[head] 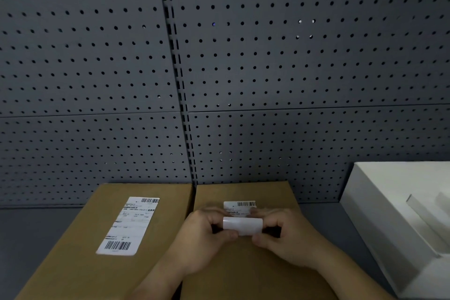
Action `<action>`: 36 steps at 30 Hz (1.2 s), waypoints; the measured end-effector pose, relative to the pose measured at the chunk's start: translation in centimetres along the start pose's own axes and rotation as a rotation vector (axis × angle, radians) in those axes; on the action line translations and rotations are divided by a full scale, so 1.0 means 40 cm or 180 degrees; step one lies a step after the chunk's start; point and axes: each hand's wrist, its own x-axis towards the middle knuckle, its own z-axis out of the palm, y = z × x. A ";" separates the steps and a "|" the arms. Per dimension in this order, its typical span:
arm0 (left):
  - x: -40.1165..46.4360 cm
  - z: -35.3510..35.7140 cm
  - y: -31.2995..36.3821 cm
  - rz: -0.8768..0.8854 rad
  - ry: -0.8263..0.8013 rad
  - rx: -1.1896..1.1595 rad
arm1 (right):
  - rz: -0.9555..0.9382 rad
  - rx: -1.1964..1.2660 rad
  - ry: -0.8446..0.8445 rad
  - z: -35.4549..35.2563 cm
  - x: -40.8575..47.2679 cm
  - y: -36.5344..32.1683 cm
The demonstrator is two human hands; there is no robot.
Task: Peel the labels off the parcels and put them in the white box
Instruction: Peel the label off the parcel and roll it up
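Two brown cardboard parcels lie side by side on the grey table. The left parcel [73, 251] carries a full white shipping label [129, 225] with barcodes, stuck flat. Over the right parcel [243, 270], my left hand [204, 236] and my right hand [285, 238] both pinch that parcel's label [242, 225], which is curled back toward me with its blank underside showing. Its far end with a barcode [239, 205] still lies on the cardboard. The white box [379, 214] stands open at the right.
A grey pegboard wall [219, 68] rises directly behind the parcels. Inside the white box lie pale paper pieces [428, 217]. Bare grey tabletop [29, 231] shows left of the parcels and between the right parcel and the box.
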 end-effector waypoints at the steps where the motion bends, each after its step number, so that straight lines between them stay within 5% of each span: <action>1: 0.000 0.000 -0.001 -0.0010 -0.0002 -0.0002 | -0.0021 0.0011 -0.0001 0.000 0.000 0.000; 36: 0.003 0.006 -0.003 0.0156 0.0093 0.0312 | 0.0193 -0.0288 0.0309 0.000 0.028 -0.022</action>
